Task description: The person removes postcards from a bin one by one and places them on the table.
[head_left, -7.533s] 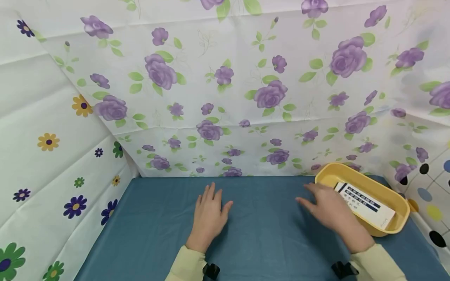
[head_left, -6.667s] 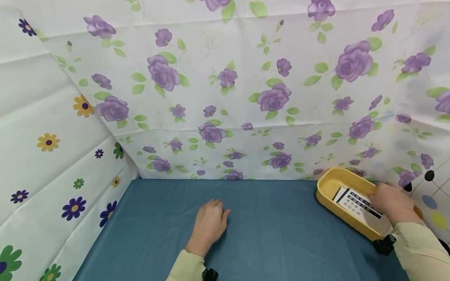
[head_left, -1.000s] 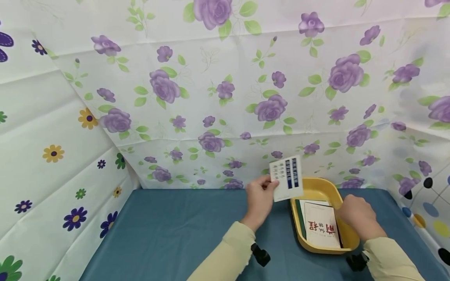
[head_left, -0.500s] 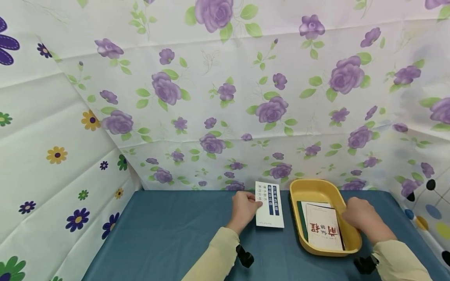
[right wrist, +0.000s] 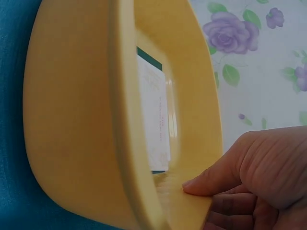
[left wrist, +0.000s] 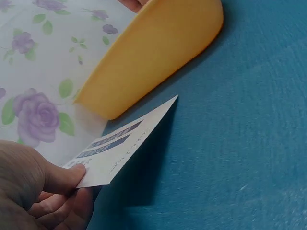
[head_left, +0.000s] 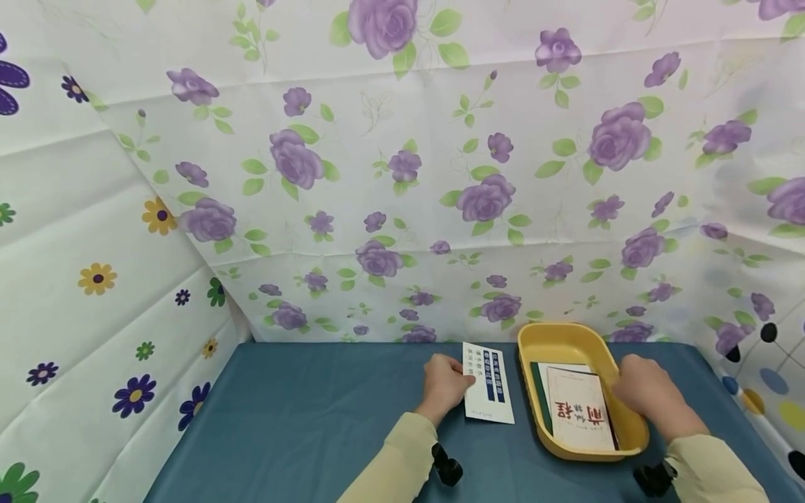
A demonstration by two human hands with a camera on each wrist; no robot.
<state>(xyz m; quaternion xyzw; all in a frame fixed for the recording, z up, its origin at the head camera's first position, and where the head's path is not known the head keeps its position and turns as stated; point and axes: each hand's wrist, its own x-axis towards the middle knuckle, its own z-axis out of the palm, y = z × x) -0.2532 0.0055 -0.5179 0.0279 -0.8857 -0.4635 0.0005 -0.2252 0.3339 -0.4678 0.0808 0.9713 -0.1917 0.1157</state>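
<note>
My left hand (head_left: 445, 384) pinches the left edge of a white card (head_left: 489, 405) printed with dark blue bands of text. In the left wrist view the card (left wrist: 120, 148) is tilted above the blue cloth, its shadow falling beneath it. To its right stands a yellow plastic basin (head_left: 550, 335). My right hand (head_left: 654, 395) grips the basin's right rim, thumb inside and fingers outside, as the right wrist view shows. Inside the basin lie several cards, the top one a white card (head_left: 575, 391) with red characters, over a dark green one (head_left: 541, 398).
A blue cloth (head_left: 302, 412) covers the table. Behind it hangs a white sheet (head_left: 352, 105) with purple roses, and a daisy-patterned sheet (head_left: 56, 293) hangs at the left. A dotted sheet (head_left: 786, 349) borders the right side.
The right hand reached the basin, which now stands further left and turned. The blue-banded card left the basin in the left hand and came down left of it.
</note>
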